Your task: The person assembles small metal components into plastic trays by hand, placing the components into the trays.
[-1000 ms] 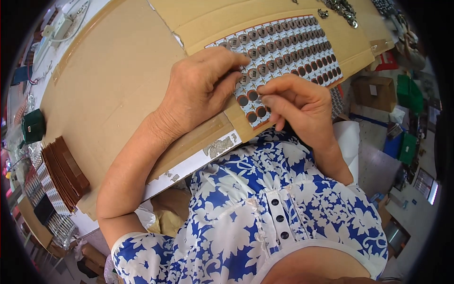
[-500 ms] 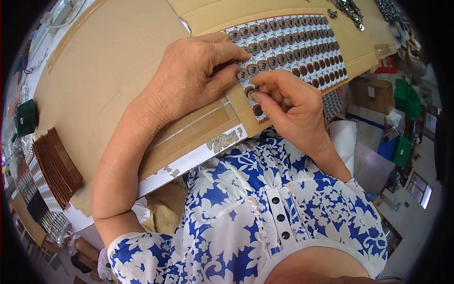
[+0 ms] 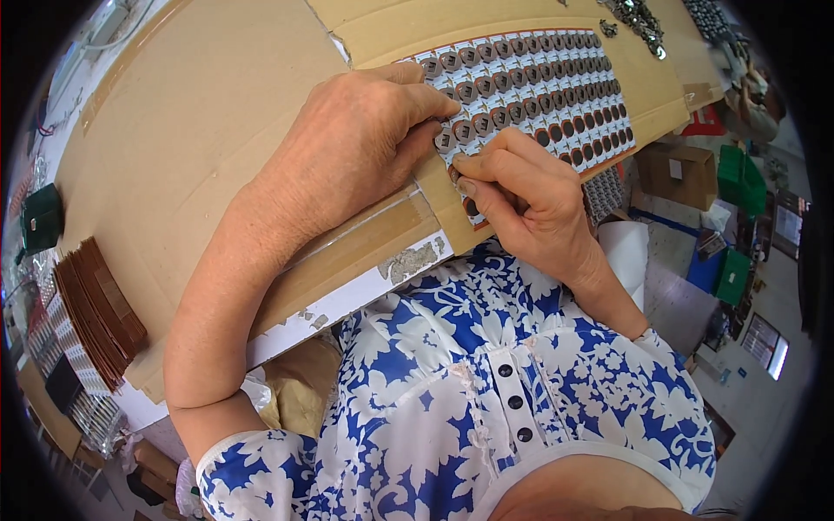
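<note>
My right hand point(image 3: 534, 191) bent, fingertips close together, over one end of the sheet point(image 3: 524, 95), which spread beyond both hands; just left, my left hand point(image 3: 365, 126) lay half curled. What either gripped, I could not tell.

Counter covering point(image 3: 217, 104): matt brown cardboard, largely smooth, crossed by a glossy strip of tape point(image 3: 365, 233); its white front edge point(image 3: 354, 296) shows rough grey worn patches point(image 3: 408, 260). Patterned sheet point(image 3: 486, 69): pale, paper-like, bearing smooth dark discs point(image 3: 543, 137) too small to identify by material; loose pieces point(image 3: 638, 22) beyond look like shiny metal. Blouse point(image 3: 417, 391): soft printed cloth, with glossy, plastic-looking dark buttons point(image 3: 515, 403).
</note>
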`<action>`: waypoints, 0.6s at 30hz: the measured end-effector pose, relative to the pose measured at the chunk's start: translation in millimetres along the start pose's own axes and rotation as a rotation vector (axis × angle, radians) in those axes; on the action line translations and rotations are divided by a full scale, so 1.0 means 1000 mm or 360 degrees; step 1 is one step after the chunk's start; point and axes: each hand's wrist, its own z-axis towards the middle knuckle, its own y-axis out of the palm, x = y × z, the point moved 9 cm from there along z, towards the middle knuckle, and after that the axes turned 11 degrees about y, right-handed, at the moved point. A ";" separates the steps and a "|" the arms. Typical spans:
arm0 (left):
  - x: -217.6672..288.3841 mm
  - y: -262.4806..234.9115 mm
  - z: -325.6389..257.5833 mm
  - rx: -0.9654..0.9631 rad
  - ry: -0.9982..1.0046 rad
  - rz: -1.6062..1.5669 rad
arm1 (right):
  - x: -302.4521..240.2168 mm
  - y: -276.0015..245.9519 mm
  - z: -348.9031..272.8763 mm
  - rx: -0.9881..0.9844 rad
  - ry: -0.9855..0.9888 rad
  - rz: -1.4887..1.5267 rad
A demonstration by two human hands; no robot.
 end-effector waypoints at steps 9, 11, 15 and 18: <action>-0.016 0.008 -0.008 0.0352 -0.0663 -0.1219 | 0.030 -0.017 -0.004 0.0160 0.0572 0.0859; -0.012 0.021 -0.011 0.0489 -0.0897 -0.1739 | 0.019 -0.024 0.002 0.0270 0.0393 0.0920; -0.007 0.033 -0.011 0.0444 -0.0954 -0.1960 | 0.007 -0.032 0.009 0.0286 0.0049 0.0680; -0.006 0.031 -0.012 0.0410 -0.0939 -0.1962 | 0.007 -0.031 0.008 0.0279 0.0020 0.0714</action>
